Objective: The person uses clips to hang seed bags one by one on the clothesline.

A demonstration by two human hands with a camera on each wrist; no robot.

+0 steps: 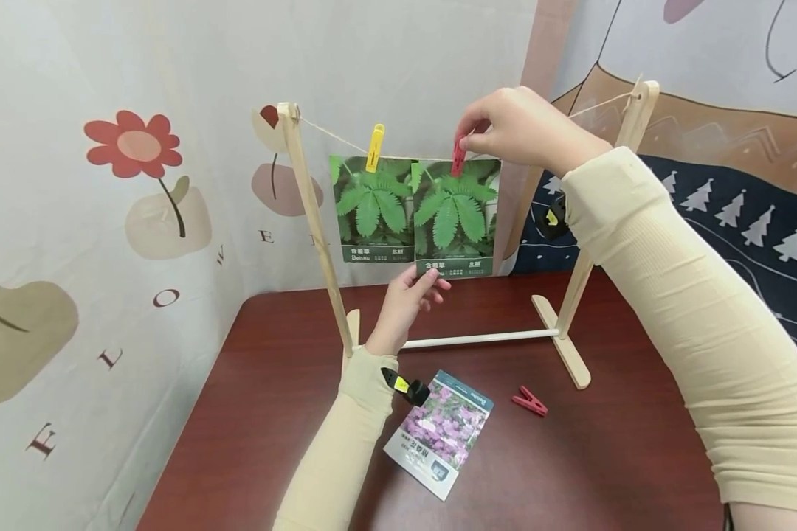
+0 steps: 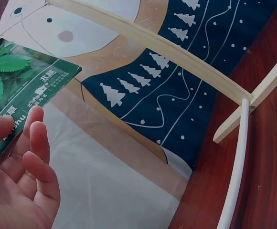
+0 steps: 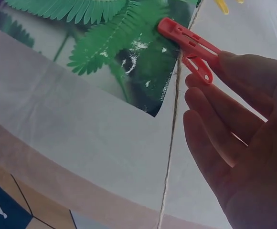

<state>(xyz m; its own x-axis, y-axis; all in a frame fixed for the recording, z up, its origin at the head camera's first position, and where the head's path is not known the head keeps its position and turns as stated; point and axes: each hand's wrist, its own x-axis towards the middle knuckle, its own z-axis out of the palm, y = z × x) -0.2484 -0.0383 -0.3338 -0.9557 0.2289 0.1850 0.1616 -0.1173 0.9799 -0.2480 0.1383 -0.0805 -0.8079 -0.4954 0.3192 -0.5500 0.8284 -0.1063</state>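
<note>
Two green seed packets with a leaf picture hang side by side on a string (image 3: 173, 129). The left packet (image 1: 373, 210) has a yellow clothespin (image 1: 375, 149) at its top edge. My right hand (image 1: 514, 129) pinches the handles of a red clothespin (image 3: 191, 45), whose nose sits over the string and the top edge of the right packet (image 1: 457, 221). With thumb and fingers, my left hand (image 1: 398, 310) holds that packet's lower left corner; its other fingers (image 2: 42, 174) are loosely bent. The right packet slightly overlaps the left one.
A wooden stand with two posts (image 1: 315, 228) carries the string; a white rod (image 1: 485, 339) joins its feet. On the dark red table (image 1: 252, 442) lie a pink-flower seed packet (image 1: 441, 435) and another red clothespin (image 1: 530, 401). Printed cloth hangs behind.
</note>
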